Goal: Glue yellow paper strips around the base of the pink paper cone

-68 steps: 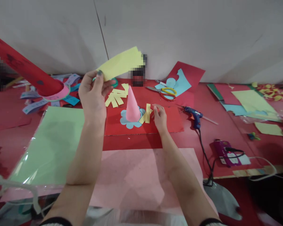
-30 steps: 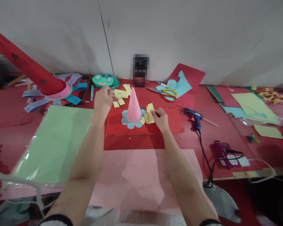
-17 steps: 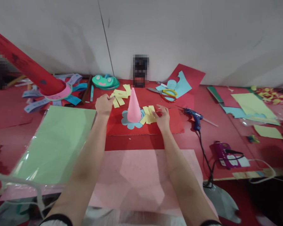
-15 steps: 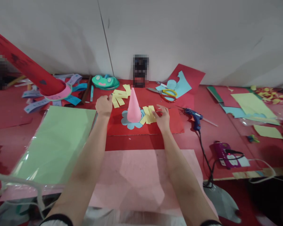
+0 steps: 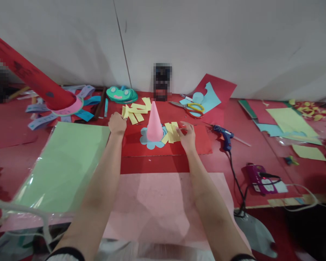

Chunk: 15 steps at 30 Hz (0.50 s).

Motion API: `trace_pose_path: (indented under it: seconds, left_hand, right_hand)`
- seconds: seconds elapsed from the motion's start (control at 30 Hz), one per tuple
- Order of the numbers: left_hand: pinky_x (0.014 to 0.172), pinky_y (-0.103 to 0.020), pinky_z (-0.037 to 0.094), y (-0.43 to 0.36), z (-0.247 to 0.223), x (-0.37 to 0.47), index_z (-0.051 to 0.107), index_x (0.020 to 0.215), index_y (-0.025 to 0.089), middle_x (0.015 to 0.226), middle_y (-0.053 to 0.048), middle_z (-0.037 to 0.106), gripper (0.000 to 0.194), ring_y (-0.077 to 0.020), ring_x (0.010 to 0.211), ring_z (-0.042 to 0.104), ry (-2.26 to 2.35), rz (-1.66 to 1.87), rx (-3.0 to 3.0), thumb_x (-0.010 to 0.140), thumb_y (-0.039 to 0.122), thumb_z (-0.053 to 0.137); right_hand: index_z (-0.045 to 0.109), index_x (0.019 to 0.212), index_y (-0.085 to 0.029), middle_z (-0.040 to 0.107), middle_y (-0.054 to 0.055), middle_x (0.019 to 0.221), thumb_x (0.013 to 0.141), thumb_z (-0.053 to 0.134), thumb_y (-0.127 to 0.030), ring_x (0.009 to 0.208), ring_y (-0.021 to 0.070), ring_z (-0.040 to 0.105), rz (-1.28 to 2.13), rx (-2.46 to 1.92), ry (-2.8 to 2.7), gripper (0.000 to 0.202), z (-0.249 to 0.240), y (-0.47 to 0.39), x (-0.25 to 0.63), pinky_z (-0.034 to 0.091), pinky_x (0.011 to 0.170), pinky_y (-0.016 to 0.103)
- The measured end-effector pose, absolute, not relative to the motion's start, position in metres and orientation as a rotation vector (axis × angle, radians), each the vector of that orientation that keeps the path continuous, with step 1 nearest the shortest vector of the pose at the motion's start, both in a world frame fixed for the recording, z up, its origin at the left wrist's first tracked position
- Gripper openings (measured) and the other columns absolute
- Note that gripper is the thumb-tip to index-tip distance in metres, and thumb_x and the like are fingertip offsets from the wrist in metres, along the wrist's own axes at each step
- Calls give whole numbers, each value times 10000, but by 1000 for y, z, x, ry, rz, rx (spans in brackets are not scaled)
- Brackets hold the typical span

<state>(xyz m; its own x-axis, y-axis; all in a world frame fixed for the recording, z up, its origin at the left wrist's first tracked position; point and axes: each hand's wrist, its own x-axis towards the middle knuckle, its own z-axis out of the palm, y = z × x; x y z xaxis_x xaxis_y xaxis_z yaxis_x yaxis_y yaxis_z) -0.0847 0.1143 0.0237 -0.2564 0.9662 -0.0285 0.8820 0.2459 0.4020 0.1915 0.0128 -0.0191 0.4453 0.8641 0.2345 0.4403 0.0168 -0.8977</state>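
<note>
A pink paper cone (image 5: 154, 127) stands upright on a blue scalloped paper flower (image 5: 143, 137), over a red board (image 5: 201, 139). My left hand (image 5: 117, 123) is left of the cone, its curled fingers at a yellow paper strip (image 5: 124, 111) on the edge of a loose group of yellow strips (image 5: 138, 110). Partly hidden, its fingertips appear closed on that strip. To the right of the cone, my right hand (image 5: 188, 135) has thumb and fingers apart beside more yellow strips (image 5: 172, 132), which lie side by side and partly overlap the flower.
Scissors (image 5: 191, 108) lie on blue paper scraps (image 5: 213, 98) behind the board. A blue glue gun (image 5: 225, 136) rests at right, its cord near a purple power box (image 5: 260, 178). Green paper sheets (image 5: 65, 163) lie left; green frog-face cutouts (image 5: 121, 95) sit behind.
My left hand has shifted slightly left and down, and a yellow strip now shows by its fingertips. My right hand, the cone and the right-hand strips stay put.
</note>
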Motion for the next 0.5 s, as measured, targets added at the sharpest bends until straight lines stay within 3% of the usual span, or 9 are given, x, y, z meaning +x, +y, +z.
trace_pose_path:
  seconds: [0.2,0.37,0.5]
  left_hand:
    - [966,-430,469,108,43,-80,537,1197,161,1127,-128,671,373,-315,1142,601,2281,607,1637,826,127,531]
    - [1053,-414,401,106,45,-70,412,1401,211,1318,-97,591,543,-289,1235,541,2035,912,1889,870,100,406]
    - [1070,-371,383,105,32,-55,550,1320,181,1347,-98,576,521,-250,1250,526,1890,803,2127,878,94,288]
  right_hand:
    - [649,1053,-246,585,82,1170,770,645,-418,798,157,649,481,-1611,-1164,332,-20,14,191,518,854,378]
    - [650,1060,-241,588,93,1175,778,636,-422,807,165,651,480,-1605,-1162,336,-22,14,191,521,839,378]
    - [648,1074,-249,596,94,1184,804,606,-448,808,164,643,461,-1612,-1195,338,-24,14,192,519,839,377]
